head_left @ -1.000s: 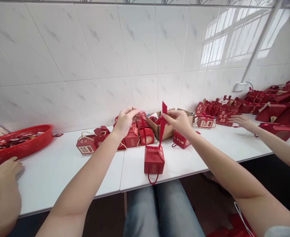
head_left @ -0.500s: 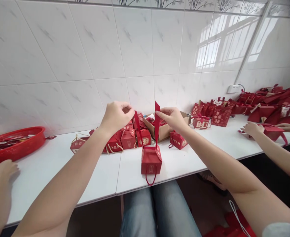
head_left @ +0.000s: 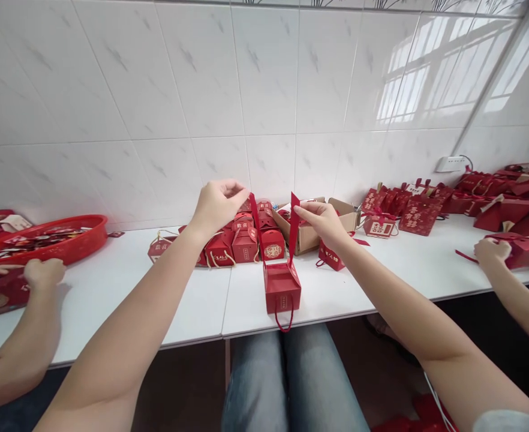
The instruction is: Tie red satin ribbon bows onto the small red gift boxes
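Observation:
A small red gift box (head_left: 282,294) stands upright near the table's front edge, its cord handle hanging toward me. Two ends of a red ribbon (head_left: 294,231) rise from its top. My left hand (head_left: 223,207) pinches the left end above and left of the box. The right end is between the thumb and fingers of my right hand (head_left: 319,219), with its slanted tip sticking up. Both lengths are drawn up in a narrow V. Behind them stand several finished-looking red boxes (head_left: 245,240) with printed gold characters.
An open cardboard carton (head_left: 309,239) sits behind, beside another red box (head_left: 331,257). At left is a red plastic basin (head_left: 89,240) of packets, near a co-worker's hand (head_left: 44,273). Another co-worker's hand (head_left: 492,251) holds a box at right. Red bags (head_left: 420,215) line the wall.
The view has shifted left, showing more of the basin and a co-worker's box there. My hands still hold the two ribbon ends, nearly unmoved. The right co-worker's hands have shifted on their box.

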The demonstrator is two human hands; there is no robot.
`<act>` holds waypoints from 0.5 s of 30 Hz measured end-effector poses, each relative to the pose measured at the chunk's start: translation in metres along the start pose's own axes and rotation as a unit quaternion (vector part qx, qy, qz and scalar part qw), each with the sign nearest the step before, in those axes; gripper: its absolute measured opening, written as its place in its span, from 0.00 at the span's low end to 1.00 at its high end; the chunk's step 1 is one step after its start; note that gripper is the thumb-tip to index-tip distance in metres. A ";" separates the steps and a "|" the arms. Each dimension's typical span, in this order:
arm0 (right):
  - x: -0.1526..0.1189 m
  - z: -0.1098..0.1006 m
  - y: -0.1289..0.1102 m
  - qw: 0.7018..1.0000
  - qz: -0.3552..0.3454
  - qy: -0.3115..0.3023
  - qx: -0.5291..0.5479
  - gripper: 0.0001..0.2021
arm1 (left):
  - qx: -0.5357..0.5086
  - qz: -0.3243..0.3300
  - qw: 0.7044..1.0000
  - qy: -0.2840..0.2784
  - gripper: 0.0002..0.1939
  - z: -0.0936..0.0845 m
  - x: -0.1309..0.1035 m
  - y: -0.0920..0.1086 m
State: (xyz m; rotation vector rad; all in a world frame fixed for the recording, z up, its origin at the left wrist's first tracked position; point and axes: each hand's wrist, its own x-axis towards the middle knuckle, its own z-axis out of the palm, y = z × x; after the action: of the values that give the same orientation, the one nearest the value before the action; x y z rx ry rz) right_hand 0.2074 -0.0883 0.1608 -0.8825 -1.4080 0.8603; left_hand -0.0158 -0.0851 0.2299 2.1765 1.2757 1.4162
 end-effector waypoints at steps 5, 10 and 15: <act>-0.001 0.003 -0.004 1.000 -0.008 0.004 -0.008 0.15 | -0.036 0.014 0.999 -0.039 0.10 0.001 0.005 0.001; -0.001 0.006 -0.001 1.000 -0.018 0.007 0.015 0.15 | -0.080 0.032 0.992 -0.093 0.09 0.014 0.008 0.006; 0.001 0.004 -0.001 0.999 -0.013 -0.010 0.030 0.14 | -0.103 0.050 0.983 -0.146 0.07 0.023 0.013 0.006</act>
State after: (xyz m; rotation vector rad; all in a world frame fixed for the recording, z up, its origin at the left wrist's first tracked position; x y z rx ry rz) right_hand 0.2029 -0.0874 0.1617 -0.8102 -1.4010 0.8903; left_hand 0.0090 -0.0731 0.2302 2.2284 0.8899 1.1490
